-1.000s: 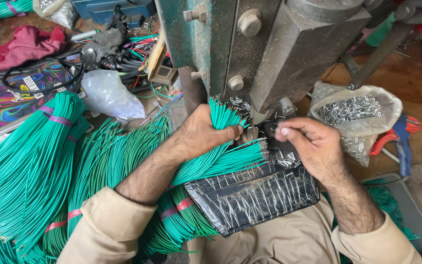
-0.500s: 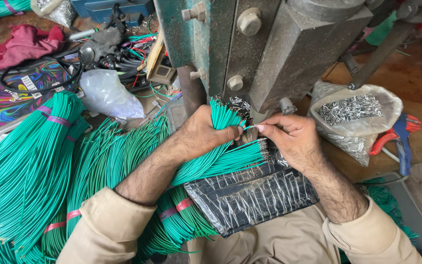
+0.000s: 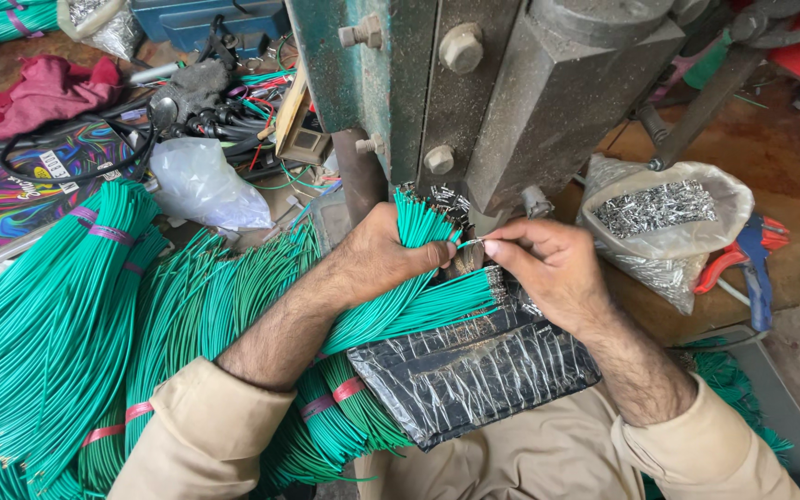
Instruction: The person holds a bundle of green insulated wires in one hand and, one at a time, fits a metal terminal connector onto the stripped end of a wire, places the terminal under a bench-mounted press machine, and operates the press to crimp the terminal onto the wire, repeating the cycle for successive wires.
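L hand [image 3: 386,255] clenched around a bundle of green wires [image 3: 418,227], tips fanned upward just below the grey-green metal press [image 3: 502,93]. R hand [image 3: 553,264] pinching a single green wire [image 3: 470,243] btwn thumb and forefinger, pulled out from the top of the bundle, tip pointing toward L thumb; other R fingers curled in. 2nd bundle of green wires [image 3: 437,304] lies just under both hands, stripped ends facing right, resting across a black plastic sheet [image 3: 474,370] on the lap. Lower on the lap, more green wires tied w/ pink bands [image 3: 333,396]. Big piles of green wire bundles [image 3: 57,324] fill the left side, also pink-banded. Clear bag of small metal terminals [image 3: 664,222] sits right of the press, near R hand but not touching. Red/blue pliers [image 3: 754,264] just beyond the bag. Crumpled white plastic bag [image 3: 201,185] and red cloth [image 3: 48,88] at back left, well apart from hands. Both sleeves tan.
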Tool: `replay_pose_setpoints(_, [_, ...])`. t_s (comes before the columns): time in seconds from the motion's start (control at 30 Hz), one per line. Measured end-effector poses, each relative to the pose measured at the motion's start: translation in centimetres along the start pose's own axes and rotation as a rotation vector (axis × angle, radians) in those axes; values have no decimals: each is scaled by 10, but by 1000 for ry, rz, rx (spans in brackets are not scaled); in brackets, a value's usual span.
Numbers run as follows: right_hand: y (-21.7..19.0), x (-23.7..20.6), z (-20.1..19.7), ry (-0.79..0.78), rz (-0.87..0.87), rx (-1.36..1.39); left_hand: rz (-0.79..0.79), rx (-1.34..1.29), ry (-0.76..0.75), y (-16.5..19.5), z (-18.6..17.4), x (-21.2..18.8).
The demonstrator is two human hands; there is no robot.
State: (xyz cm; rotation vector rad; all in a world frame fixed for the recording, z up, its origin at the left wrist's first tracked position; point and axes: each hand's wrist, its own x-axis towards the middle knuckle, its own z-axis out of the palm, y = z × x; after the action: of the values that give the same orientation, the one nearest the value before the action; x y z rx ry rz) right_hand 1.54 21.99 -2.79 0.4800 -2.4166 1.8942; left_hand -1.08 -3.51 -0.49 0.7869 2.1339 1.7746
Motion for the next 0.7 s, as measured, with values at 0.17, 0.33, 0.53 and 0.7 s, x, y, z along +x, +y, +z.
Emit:
replay_pose_setpoints(0.17, [-24, -19, -16, -100, -82, 82, 98, 33, -32, -3, -4, -2])
replay_pose_setpoints(0.33, [-42, -26, -34, -154, -78, -686, 2, -7, -33, -3, -3, -2])
replay_pose_setpoints(0.53, [-26, -30, -36, -76, -9, -651, -1, 47, -6, 4, -1, -3])
replay_pose_setpoints(0.7, [-5, -31, -33, 109, -14, -433, -14, 13, -41, 3, -2, -1])
